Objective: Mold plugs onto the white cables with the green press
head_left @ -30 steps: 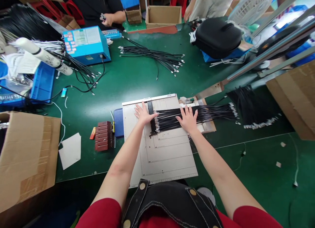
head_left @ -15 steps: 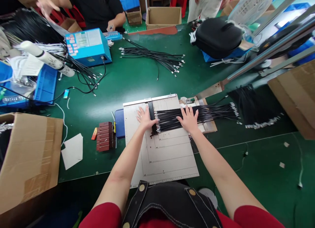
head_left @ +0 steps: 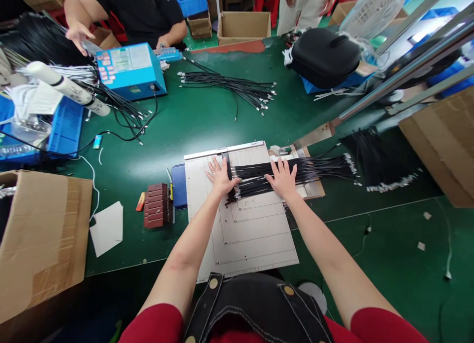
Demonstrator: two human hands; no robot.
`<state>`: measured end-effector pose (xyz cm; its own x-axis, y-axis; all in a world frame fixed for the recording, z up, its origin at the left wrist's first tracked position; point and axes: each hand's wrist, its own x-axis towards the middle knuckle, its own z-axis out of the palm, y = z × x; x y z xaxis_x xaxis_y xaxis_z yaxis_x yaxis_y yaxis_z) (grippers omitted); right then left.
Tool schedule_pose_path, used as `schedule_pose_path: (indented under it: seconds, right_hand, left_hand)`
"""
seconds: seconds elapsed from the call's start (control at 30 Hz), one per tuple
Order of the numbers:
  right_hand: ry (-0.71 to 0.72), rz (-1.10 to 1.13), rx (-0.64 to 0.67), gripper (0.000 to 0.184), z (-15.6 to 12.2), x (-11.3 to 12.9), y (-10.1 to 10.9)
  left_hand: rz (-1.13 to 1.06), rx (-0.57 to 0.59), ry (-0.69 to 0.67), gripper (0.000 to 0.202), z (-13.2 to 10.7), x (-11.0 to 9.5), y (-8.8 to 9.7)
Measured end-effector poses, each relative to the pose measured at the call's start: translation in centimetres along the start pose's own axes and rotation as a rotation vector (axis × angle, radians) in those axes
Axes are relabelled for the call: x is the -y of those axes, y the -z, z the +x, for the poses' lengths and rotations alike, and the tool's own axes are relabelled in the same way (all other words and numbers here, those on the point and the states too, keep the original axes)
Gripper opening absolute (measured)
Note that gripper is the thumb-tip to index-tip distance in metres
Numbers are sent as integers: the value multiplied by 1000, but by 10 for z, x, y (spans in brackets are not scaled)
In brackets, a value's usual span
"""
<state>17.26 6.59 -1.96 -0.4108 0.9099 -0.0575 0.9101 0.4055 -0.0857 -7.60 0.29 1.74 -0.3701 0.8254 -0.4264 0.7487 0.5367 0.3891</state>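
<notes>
Black cables [head_left: 255, 171] lie partly on the board [head_left: 259, 244], left ends beside a black bar [head_left: 231, 194]. The right hand [head_left: 284, 179] rests open on them, fingers spread; the left hand [head_left: 221, 179], also spread and gripping nothing, has its thumb at those ends. The board reads A4, B4, A3 (its rail's [head_left: 240, 147] lettering is too small). A brown block [head_left: 153, 207] lies left; beyond, a blue machine [head_left: 128, 69] bears illegible labels.
</notes>
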Motion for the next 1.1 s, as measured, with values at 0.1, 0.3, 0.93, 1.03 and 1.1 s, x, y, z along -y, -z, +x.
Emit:
schedule_pose_path:
  seconds: [0.1,0.3,0.93,1.03,1.1]
  right_hand:
    - [6,-1,-7,63,0,-1,-1]
    - [7,-3,-1,64,0,0,0]
    - [-4,-2,30,64,0,2,4]
    - [-4,-5,31,63,0,1,4]
    - [3,-4,25,64,0,0,3]
  left_hand:
    - [-11,33,80,111,-1,-1,1]
    - [-28,75,134,116,3,-1,8]
    - [-16,64,149,121,-2,5,9]
    - [5,87,97,127,-8,6,7]
    - [18,75,88,124,-10,7,4]
